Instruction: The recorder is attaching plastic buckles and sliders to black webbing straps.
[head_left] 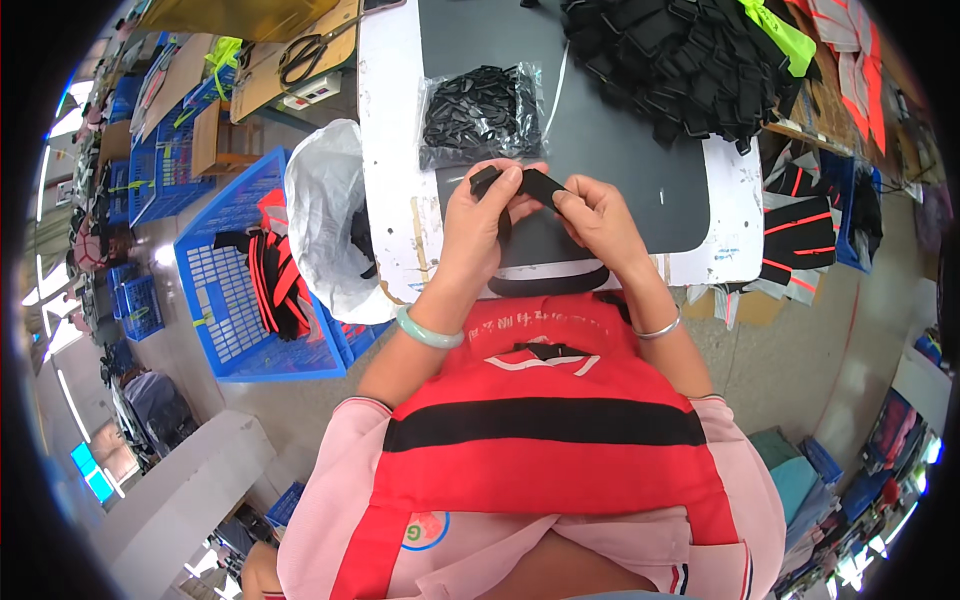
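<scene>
From my seat, the risk I see is the black strap (540, 186) slipping or twisting between the two grips: it is held only at the fingertips, and a small black buckle piece (484, 178) sits at its left end under the left thumb, so a loosened pinch on either side could let the piece slide off or the webbing fold over on itself. The clear bag of black buckles (480, 112) lies just beyond the fingertips on the dark mat (620, 170), near enough that a forward jerk could knock it. My left hand (478, 215) is raised with the wrist bent upward, fingers curled closed around the strap's left end, thumb on top. My right hand (598, 215) mirrors it, fingers pinched shut on the strap's right end, knuckles turned outward. Both forearms come up from below and converge, a green bangle (428, 332) on the left wrist and a thin silver bracelet (660, 328) on the right. A red vest with a black band (545, 420) hangs below the wrists, and a heap of black straps (680, 60) lies well beyond the right fingers.
</scene>
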